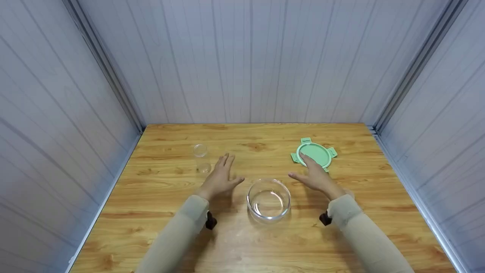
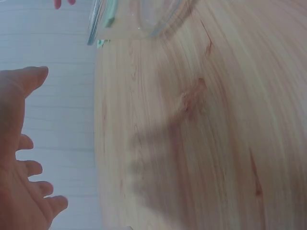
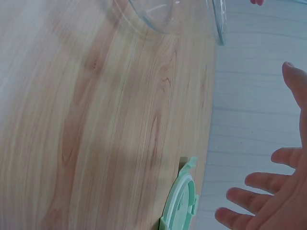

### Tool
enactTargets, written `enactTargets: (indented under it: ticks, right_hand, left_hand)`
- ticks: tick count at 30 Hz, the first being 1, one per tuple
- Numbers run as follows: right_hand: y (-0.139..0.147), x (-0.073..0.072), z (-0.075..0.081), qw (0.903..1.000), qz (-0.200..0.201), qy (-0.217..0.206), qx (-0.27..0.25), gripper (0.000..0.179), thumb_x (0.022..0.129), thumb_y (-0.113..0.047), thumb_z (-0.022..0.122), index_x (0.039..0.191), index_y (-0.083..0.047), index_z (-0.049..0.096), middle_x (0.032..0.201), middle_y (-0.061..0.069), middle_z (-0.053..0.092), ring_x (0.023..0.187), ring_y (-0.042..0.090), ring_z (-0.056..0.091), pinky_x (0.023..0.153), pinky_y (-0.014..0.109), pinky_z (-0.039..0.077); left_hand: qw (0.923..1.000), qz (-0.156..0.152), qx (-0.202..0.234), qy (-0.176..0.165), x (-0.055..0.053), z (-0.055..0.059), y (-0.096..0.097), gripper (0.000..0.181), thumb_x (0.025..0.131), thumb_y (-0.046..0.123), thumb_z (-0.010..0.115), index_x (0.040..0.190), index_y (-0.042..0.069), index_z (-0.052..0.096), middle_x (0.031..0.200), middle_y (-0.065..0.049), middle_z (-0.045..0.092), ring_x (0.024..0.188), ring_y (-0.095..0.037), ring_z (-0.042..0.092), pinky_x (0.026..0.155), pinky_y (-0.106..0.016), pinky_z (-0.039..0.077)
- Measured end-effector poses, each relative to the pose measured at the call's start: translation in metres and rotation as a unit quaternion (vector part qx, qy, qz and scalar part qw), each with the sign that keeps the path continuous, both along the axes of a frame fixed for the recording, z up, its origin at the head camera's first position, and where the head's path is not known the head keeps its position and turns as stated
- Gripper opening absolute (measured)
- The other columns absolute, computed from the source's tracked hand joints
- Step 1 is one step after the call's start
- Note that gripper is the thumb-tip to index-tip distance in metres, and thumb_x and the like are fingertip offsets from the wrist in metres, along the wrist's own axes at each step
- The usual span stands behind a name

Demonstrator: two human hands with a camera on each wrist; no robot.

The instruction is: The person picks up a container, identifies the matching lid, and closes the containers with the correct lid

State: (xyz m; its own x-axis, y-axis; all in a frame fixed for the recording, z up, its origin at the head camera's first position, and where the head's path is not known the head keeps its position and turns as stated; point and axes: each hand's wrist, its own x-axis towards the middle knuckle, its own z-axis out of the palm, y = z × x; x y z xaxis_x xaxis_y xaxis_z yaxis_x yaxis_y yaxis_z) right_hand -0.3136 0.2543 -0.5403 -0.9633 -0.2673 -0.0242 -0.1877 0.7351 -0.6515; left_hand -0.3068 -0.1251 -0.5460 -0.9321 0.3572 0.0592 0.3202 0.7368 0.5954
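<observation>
A round clear glass bowl [image 1: 268,216] sits on the wooden table between both hands. To its left, my left hand [image 1: 219,181] is held above the table, fingers spread and thumb toward the bowl, holding nothing. My right hand [image 1: 316,178] hovers on the bowl's other side, also empty, its thumb pointing at the bowl. Partly behind the right fingers in the head view lies a round green lid [image 1: 317,152] with fold-out locking tabs. In the right wrist view the lid [image 3: 180,206] lies flat, apart from the fingers [image 3: 261,182]. Beyond the left hand is a clear glass cylinder [image 1: 202,157].
The wooden table [image 1: 242,250] ends at a pale panelled back wall [image 1: 242,60]. Similar walls close in the left and right sides, with metal strips along the corners. Both wrists carry small dark devices below the light sleeves [image 1: 176,231].
</observation>
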Motion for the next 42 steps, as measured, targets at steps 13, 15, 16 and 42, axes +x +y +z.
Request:
enactTargets:
  ticks: [13, 15, 16, 42]
  right_hand:
    - [-0.001, 0.001, -0.003, 0.9988, 0.017, -0.028, -0.037, 0.097, 0.101, -0.048, 0.076, 0.172, -0.004, 0.026, 0.163, 0.034, 0.045, 0.134, 0.05, 0.061, 0.105, 0.063, 0.057]
    - [-0.002, 0.001, -0.004, 0.9982, 0.021, -0.032, -0.047, 0.094, 0.101, -0.046, 0.077, 0.17, -0.003, 0.03, 0.159, 0.034, 0.048, 0.129, 0.049, 0.064, 0.101, 0.059, 0.06]
    - [-0.002, 0.001, -0.003, 0.9978, 0.022, -0.036, -0.053, 0.093, 0.101, -0.045, 0.078, 0.17, -0.003, 0.032, 0.158, 0.034, 0.05, 0.127, 0.047, 0.066, 0.099, 0.057, 0.061]
    - [-0.008, 0.008, -0.027, 0.9831, 0.093, -0.107, -0.116, 0.06, 0.104, -0.024, 0.076, 0.145, 0.014, 0.056, 0.13, 0.032, 0.068, 0.1, 0.023, 0.069, 0.087, 0.038, 0.062]
  left_hand:
    - [0.9828, 0.003, 0.144, -0.116, 0.006, -0.001, 0.0, 0.087, 0.102, 0.038, 0.077, 0.171, 0.008, 0.032, 0.175, -0.02, 0.034, 0.159, -0.044, 0.037, 0.128, -0.062, 0.037]
    - [0.979, 0.0, 0.159, -0.128, 0.006, -0.001, 0.0, 0.086, 0.102, 0.037, 0.078, 0.17, 0.008, 0.034, 0.174, -0.02, 0.036, 0.154, -0.044, 0.044, 0.123, -0.061, 0.044]
    - [0.9782, -0.003, 0.162, -0.13, 0.006, -0.001, 0.001, 0.085, 0.102, 0.037, 0.078, 0.169, 0.007, 0.035, 0.172, -0.021, 0.038, 0.151, -0.044, 0.047, 0.12, -0.06, 0.047]
    - [0.9677, -0.055, 0.169, -0.179, 0.01, -0.021, 0.019, 0.066, 0.103, 0.036, 0.075, 0.152, -0.004, 0.055, 0.137, -0.021, 0.067, 0.105, -0.027, 0.068, 0.088, -0.037, 0.061]
